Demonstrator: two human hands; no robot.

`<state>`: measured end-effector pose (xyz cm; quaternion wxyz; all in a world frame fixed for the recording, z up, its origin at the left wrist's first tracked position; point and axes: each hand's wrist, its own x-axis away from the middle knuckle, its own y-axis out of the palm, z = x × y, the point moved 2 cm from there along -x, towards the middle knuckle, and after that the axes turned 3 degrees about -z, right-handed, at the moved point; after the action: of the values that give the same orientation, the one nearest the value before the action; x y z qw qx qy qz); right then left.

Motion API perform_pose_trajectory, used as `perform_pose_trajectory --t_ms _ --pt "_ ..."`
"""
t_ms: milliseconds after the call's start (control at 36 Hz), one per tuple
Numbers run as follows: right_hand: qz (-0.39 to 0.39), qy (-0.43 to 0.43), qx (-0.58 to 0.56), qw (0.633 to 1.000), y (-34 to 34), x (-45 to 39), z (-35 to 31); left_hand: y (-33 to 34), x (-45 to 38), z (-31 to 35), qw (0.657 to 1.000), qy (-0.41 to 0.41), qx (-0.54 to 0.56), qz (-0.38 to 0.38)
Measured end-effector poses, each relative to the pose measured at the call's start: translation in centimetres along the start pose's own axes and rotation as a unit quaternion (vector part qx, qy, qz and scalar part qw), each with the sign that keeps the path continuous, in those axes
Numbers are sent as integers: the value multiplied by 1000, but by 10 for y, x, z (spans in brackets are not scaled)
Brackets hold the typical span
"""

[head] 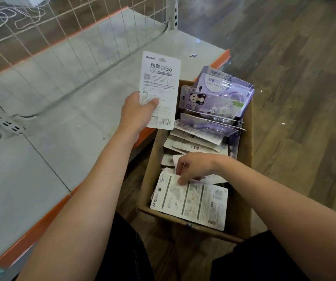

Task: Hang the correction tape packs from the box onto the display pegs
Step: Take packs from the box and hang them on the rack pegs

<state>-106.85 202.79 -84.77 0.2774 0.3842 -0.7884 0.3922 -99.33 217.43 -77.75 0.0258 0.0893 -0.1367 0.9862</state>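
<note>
A big grey shelf [66, 110] is sitting to the left of the cardboard box [242, 191], with a wire grid [47, 47] standing up behind it. I cannot see any pegs on the grid. The box is sitting on the floor, close to the person's knees, probably so both hands are reaching it easily. It is holding many correction tape packs, some purple ones [219, 94] piled at its far end and white ones lying flat.

Above the box's left edge, the left hand [136, 114] is holding up a white pack [159, 88], thumb pressing on its front, likely keeping it ready for hanging. Inside the box, the right hand [193, 167] is curling its fingers and pinching the edge of another pack [193, 201], probably lifting it out next.
</note>
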Motion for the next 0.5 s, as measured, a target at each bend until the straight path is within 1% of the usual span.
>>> perform_pose_trajectory --t_ms 56,83,111,222,278,361,444,500 --pt "-9 -19 -1 1000 -2 2 -3 -2 0 0 1000 -1 11 1" --pt "-2 -30 -23 999 -5 4 -3 -2 0 0 1000 -2 15 1" --pt "15 -42 -50 998 -10 7 -3 -2 0 1 1000 -3 18 1" --pt "136 -65 -146 978 -37 24 6 1 0 3 1000 0 29 -6" --pt "178 -69 -238 952 -48 30 12 3 0 5 999 5 33 -13" --pt "222 -79 -372 898 -60 36 19 8 2 6 999 8 32 -29" --pt "265 -89 -454 846 -67 40 20 11 5 9 998 8 47 -45" --pt "293 -84 -477 824 -70 41 20 12 6 10 997 11 56 -51"
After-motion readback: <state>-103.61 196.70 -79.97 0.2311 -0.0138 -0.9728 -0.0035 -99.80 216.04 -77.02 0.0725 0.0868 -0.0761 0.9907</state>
